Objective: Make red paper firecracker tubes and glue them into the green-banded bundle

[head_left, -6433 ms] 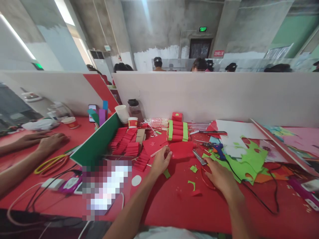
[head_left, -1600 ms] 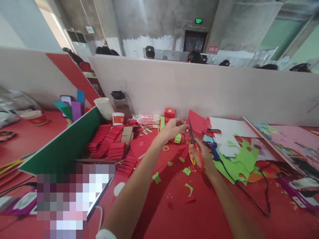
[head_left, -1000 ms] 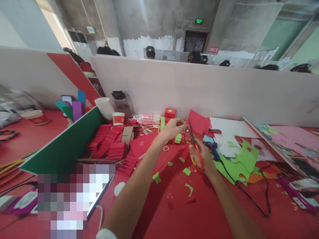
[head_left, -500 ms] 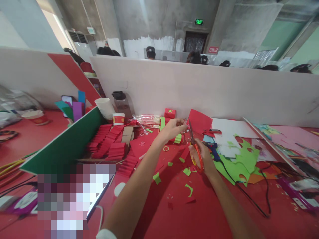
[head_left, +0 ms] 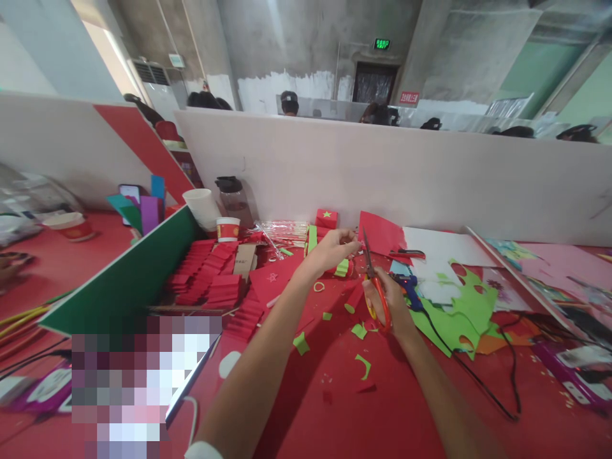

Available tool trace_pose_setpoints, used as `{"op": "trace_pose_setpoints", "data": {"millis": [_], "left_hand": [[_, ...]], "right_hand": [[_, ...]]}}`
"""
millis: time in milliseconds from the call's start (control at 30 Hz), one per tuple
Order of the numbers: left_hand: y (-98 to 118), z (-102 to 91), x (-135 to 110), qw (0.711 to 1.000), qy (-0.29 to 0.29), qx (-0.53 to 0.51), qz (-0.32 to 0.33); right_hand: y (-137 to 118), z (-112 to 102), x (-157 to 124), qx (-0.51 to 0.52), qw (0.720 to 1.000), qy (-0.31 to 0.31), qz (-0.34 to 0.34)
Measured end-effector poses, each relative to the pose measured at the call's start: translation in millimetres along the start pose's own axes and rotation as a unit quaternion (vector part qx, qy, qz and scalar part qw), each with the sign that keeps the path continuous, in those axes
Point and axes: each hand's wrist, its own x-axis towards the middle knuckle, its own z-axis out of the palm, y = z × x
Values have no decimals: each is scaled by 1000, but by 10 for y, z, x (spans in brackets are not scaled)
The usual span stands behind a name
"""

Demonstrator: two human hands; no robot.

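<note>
Scissors (head_left: 380,292) sat clamped in the right hand (head_left: 396,295), blades at the red sheet (head_left: 381,235), which I judged light, bendable and best pinched by a corner, though I couldn't tell whether the curled left hand (head_left: 333,249) held it.

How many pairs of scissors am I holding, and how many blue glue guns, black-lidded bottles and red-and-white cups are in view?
Scissors in your right hand: 1
Blue glue gun: 1
Black-lidded bottle: 1
Red-and-white cups: 2
Total: 5
</note>
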Motion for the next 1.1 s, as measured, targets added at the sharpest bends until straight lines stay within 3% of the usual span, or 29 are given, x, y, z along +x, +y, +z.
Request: {"op": "trace_pose_setpoints", "data": {"millis": [467,733,1100], "left_hand": [[7,-6,-17,999,-6,13,35],[47,-53,-45,998,-36,39,35],[104,-86,-105,999,-19,29,-1]], "right_hand": [[29,-12,11,10,1000,0,4],[14,-4,-2,37,999,-15,-1],[55,12,-24,67,998,-15,12]]}}
